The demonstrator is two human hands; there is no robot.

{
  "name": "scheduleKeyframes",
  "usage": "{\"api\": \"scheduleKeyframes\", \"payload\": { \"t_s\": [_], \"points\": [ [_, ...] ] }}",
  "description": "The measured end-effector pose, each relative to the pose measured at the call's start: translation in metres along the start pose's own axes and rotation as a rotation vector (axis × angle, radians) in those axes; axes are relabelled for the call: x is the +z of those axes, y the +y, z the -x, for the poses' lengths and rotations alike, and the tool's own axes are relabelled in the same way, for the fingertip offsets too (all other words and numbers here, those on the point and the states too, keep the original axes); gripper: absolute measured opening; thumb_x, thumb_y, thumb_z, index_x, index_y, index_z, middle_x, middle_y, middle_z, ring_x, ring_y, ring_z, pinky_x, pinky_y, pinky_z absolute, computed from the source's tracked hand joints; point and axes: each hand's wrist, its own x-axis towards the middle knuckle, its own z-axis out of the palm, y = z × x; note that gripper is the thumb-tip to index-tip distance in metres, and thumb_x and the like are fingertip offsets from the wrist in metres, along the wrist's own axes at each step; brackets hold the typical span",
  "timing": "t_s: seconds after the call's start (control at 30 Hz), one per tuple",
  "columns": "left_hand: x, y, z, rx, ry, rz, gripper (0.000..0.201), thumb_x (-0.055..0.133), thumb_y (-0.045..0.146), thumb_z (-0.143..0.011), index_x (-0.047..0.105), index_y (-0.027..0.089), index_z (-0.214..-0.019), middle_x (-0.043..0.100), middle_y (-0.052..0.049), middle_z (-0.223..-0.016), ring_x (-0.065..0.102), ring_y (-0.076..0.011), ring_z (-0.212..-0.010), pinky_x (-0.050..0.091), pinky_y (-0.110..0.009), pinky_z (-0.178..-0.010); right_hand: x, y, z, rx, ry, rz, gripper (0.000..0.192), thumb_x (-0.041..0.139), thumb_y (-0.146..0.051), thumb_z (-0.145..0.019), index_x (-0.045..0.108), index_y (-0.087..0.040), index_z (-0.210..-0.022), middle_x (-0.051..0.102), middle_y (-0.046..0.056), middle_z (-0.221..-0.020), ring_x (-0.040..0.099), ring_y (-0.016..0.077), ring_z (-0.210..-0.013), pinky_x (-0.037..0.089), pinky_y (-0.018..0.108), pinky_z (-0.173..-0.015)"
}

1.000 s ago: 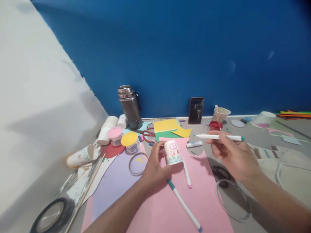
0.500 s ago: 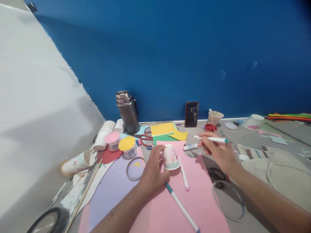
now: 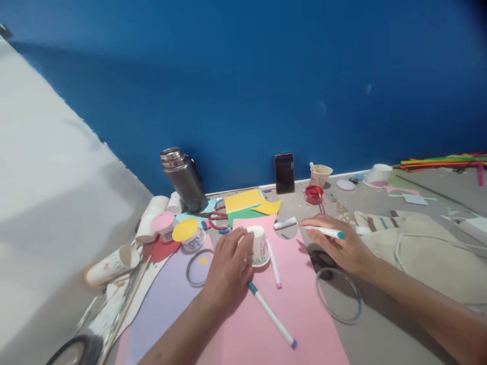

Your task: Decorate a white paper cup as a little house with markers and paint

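A small white paper cup (image 3: 259, 247) stands upside down on pink paper (image 3: 289, 309), with pink, red and green drawings round its side. Curled round the cup's left side, my left hand (image 3: 230, 263) has its fingertips against the wall near the top. My right hand (image 3: 340, 246) is closed on a white marker (image 3: 323, 231) with a teal end, held level to the right of the cup and apart from it. Beside the cup lies a pink-tipped marker (image 3: 274, 263). Another marker (image 3: 272, 314), with teal and blue ends, rests nearer me.
At the back stand a metal flask (image 3: 184, 182), a phone (image 3: 284, 173) and a patterned cup (image 3: 320, 175). Paper-topped cups (image 3: 189, 230) sit left. A tape ring (image 3: 338, 295), dark scissors (image 3: 323, 258) and a cloth bag (image 3: 429, 253) lie right.
The view has swung to the right. My left fingers have come further over the cup, and its pink drawing has turned toward the right side. My right hand still holds the marker.
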Motion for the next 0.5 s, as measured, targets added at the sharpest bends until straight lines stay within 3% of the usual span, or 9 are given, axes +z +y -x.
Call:
{"api": "scheduleKeyframes", "payload": {
  "t_s": [0.13, 0.3, 0.5],
  "points": [
    [-0.002, -0.003, -0.008, -0.058, -0.03, 0.07, 0.067, 0.059, 0.007, -0.083, 0.046, 0.028, -0.145, 0.054, -0.015, -0.149, 0.055, -0.0336, -0.14, 0.05, -0.052, -0.113, 0.01, 0.001, -0.002, -0.085, -0.042, -0.01, 0.02, 0.061, -0.031, -0.103, 0.075, -0.025, -0.116, 0.083, 0.007, -0.107, 0.078, 0.0213, -0.094, 0.061, 0.033, -0.084],
    [0.01, -0.006, -0.009, 0.029, 0.09, -0.019, 0.063, 0.065, 0.012, -0.091, 0.043, 0.032, -0.147, 0.058, -0.015, -0.145, 0.054, -0.0351, -0.143, 0.045, -0.058, -0.118, 0.026, 0.01, 0.005, -0.174, -0.018, 0.011, 0.023, 0.057, -0.026, -0.105, 0.071, -0.026, -0.124, 0.083, 0.007, -0.109, 0.079, 0.0211, -0.096, 0.061, 0.032, -0.083],
    [0.004, -0.009, -0.003, -0.084, -0.082, 0.047, 0.093, 0.076, 0.012, -0.078, 0.035, 0.032, -0.159, 0.043, -0.018, -0.16, 0.045, -0.0421, -0.15, 0.044, -0.064, -0.119, 0.017, 0.027, 0.003, -0.144, 0.035, 0.098, 0.026, 0.052, -0.029, -0.106, 0.069, -0.026, -0.126, 0.083, 0.009, -0.104, 0.08, 0.0232, -0.092, 0.061, 0.034, -0.08]
  ]
}}
